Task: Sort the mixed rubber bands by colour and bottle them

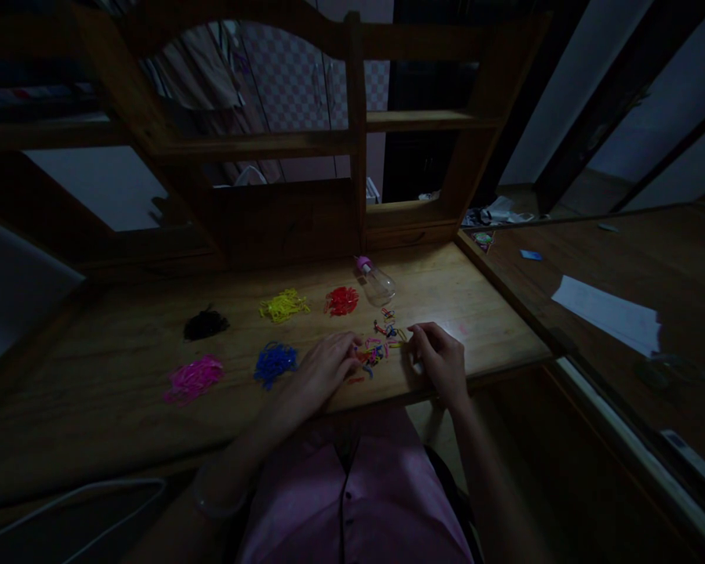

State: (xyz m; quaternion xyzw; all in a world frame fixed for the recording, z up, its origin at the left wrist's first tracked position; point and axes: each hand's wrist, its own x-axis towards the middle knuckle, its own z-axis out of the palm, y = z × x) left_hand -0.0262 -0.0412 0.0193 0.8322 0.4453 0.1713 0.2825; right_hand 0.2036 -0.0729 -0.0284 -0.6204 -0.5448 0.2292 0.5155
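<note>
A small mixed pile of thin, coloured, loop-like pieces, perhaps rubber bands or clips, lies on the wooden desk. At its left edge rests my left hand, fingers curled and pressed together, fingertips by an orange piece. On the pile's other side, my right hand has thumb and forefinger pinched close to a yellow piece. Whatever either hand holds is too small or hidden to make out. Sorted heaps stand to the left: blue, red, yellow, pink and black.
Behind the mixed pile lies a clear bulb-shaped bottle with a pink cap. A wooden shelf frame rises along the desk's back. To the right, another brown surface bears white papers and a small blue card.
</note>
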